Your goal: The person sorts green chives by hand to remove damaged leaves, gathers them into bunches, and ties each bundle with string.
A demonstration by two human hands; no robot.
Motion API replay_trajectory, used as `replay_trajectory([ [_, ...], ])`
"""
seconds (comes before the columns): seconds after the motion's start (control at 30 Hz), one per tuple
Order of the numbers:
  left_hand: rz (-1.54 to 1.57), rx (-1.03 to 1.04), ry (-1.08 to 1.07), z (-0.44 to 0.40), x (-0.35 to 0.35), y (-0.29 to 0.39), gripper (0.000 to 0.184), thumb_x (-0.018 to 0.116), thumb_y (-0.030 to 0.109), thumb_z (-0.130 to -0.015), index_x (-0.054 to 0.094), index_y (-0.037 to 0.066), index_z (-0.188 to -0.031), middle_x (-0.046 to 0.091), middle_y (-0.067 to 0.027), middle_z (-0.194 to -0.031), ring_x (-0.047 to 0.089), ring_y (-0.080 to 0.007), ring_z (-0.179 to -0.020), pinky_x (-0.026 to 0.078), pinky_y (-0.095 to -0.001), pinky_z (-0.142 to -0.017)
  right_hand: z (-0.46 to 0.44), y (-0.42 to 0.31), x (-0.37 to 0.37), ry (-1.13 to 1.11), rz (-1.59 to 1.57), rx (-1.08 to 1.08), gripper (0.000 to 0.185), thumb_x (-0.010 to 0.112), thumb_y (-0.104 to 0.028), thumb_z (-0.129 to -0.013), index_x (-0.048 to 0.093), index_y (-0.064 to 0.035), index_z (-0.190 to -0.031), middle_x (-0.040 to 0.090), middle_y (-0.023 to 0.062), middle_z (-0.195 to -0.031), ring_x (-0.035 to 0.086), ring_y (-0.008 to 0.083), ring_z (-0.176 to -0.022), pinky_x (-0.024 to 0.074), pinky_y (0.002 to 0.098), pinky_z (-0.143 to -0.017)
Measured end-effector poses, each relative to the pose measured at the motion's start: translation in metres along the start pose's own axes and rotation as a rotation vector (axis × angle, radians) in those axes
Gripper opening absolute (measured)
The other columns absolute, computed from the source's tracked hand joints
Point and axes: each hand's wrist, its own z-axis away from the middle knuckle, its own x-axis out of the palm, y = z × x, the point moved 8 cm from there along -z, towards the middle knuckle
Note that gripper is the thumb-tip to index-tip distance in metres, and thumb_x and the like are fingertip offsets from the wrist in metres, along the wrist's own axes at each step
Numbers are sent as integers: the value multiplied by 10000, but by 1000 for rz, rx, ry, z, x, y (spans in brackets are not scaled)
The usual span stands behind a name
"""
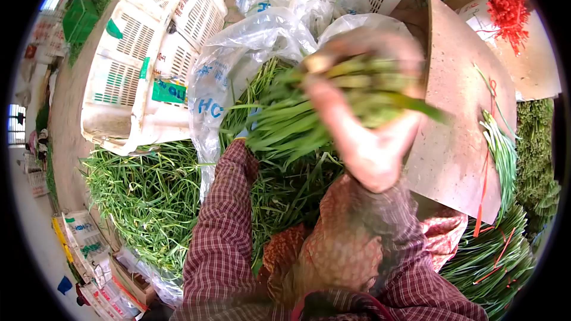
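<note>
My right hand (375,148), smeared by motion, grips a bunch of long flat green leaves (291,122) that look like garlic chives. Its fingers curl round the pale end, and the leaf tips fan out to the left. Those leaves cover most of my left hand (243,134), so its fingers cannot be made out; a bit of blue shows beside it. Below both hands lies a heap of loose greens (291,187), partly inside a clear plastic bag (238,59) with blue lettering.
White slotted crates (140,65) stand at the left, above more loose greens (143,190). A brown board (455,119) at the right carries a small bunch of green stalks (499,148) and a red tie. Red ties (505,6) hang behind; tied bundles (493,261) lie below.
</note>
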Motion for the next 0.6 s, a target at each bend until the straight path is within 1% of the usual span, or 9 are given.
replay_trajectory([
  [0.1,-114,-2,80,23,-7,-9,349,465,257,-955,587,49,-1206,618,-129,-1159,585,-241,-1031,456,-323,-929,-27,-65,-41,189,106,25,356,592,-35,-824,532,43,-1166,643,181,-1044,668,229,-858,575,359,-754],
  [0.23,-168,33,232,75,-42,-18,328,480,239,-947,596,59,-1195,623,-130,-1148,596,-241,-1018,477,-322,-917,-68,-90,-74,330,288,166,309,660,-87,-846,564,0,-1127,671,115,-989,660,186,-854,533,281,-796],
  [0.33,86,-10,362,134,-104,-7,313,492,226,-941,602,67,-1187,628,-130,-1139,605,-241,-1008,493,-321,-907,-69,-66,-64,129,310,91,325,680,-22,-803,570,-5,-1109,664,76,-945,650,146,-832,535,265,-778],
  [0.4,335,-108,422,190,-158,28,433,529,408,-913,606,92,-1199,627,-129,-1158,597,-242,-1053,478,-353,-953,-63,-97,-36,1,326,69,310,685,-14,-791,589,-17,-1086,662,62,-923,645,116,-798,548,261,-735],
  [0.43,338,-25,482,215,-186,58,485,527,470,-902,594,108,-1217,621,-133,-1179,592,-234,-1081,460,-362,-978,-63,-111,-28,2,323,55,310,685,-14,-791,589,-17,-1086,662,62,-923,645,116,-798,548,261,-735],
  [0.47,322,94,511,234,-210,84,466,483,405,-943,560,69,-1256,596,-167,-1218,563,-263,-1142,426,-400,-1020,-63,-120,-15,-68,337,77,300,689,-53,-786,597,-31,-1071,667,68,-933,652,124,-792,555,271,-728],
  [0.53,469,201,533,265,-245,131,816,517,582,-871,360,-27,-1390,529,-221,-1298,484,-280,-1250,347,-409,-1079,-62,-147,9,-188,399,86,298,690,-121,-782,599,-47,-1055,679,77,-939,664,139,-789,563,286,-730],
  [0.57,461,366,471,276,-256,172,862,511,589,-871,297,-49,-1409,452,-234,-1372,442,-301,-1285,315,-415,-1098,-61,-161,28,-269,257,-16,343,693,-144,-781,584,-40,-1089,676,78,-971,660,132,-822,559,285,-744],
  [0.6,449,491,410,286,-260,208,884,521,601,-859,282,-39,-1420,420,-240,-1395,415,-314,-1303,286,-425,-1111,-54,-172,38,-325,215,62,374,699,-156,-774,576,-38,-1107,671,81,-990,657,130,-840,556,285,-750],
])
